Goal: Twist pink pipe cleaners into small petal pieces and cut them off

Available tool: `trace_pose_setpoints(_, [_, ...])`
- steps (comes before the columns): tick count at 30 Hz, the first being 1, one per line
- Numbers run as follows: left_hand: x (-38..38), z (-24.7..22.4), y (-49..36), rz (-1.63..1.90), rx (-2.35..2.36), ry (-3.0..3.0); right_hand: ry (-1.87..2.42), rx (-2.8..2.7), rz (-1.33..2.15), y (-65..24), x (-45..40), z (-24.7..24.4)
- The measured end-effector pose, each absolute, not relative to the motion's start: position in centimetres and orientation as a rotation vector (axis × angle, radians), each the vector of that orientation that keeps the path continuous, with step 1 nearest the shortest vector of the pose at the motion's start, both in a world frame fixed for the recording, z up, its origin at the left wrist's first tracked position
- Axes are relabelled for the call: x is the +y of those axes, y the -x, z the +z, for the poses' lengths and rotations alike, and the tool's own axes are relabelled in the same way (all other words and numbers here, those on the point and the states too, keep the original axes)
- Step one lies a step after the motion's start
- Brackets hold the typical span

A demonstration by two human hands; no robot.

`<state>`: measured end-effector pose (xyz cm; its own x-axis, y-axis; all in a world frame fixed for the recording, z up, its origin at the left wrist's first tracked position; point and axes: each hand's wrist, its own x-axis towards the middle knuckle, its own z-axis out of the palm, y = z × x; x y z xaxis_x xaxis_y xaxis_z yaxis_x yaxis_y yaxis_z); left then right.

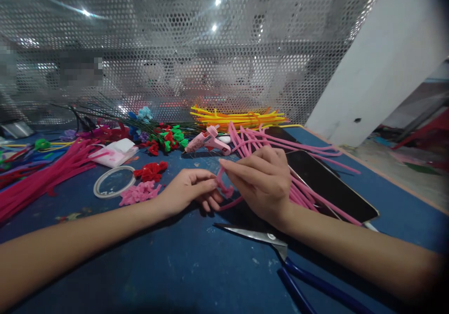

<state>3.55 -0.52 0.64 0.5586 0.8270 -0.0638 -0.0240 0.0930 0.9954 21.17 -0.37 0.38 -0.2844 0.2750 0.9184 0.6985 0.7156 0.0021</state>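
Between my hands is a pink pipe cleaner (226, 191), bent into a curl. My left hand (196, 188) pinches one part of it with thumb and fingertips. The fingertips of my right hand (264, 178) are closed on its upper part; the thumb is partly hidden. Behind and under my right hand lies a bundle of pink pipe cleaners (304, 191). Scissors with blue handles (277, 241) rest slightly open on the blue table, just below my right hand. Small pink pipe cleaner pieces (140, 192) and red pieces (150, 170) lie left of my left hand.
A pink glue gun (208, 141) and yellow pipe cleaners (238, 117) lie toward the back. A dark-screened tablet (333, 185) is at right. On the left are a white ring (115, 182), a white packet (117, 151) and magenta pipe cleaners (49, 178). Perforated metal mesh (210, 47) stands behind.
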Motion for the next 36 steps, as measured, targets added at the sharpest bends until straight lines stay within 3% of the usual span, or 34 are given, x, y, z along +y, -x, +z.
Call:
trace_pose_setpoints(6, [-0.54, 0.50, -3.51, 0.626, 0.665, -1.083, 0.687, -1.841, -0.539, -21.12, -0.41, 0.55])
trace_pose_setpoints(17, [-0.54, 0.78, -3.56, 0.330, 0.570, -1.195, 0.539, -1.870, -0.559, -21.12, -0.86, 0.83])
trace_pose_setpoints(27, [-0.25, 0.60, -3.45, 0.533, 0.549, -1.114, 0.492, -1.931, -0.586, -21.05, -1.01, 0.87])
trace_pose_setpoints(36, [-0.24, 0.28, -4.00, 0.953, 0.762, -1.050, 0.603, -1.980, -0.349, -20.74, -0.19, 0.22])
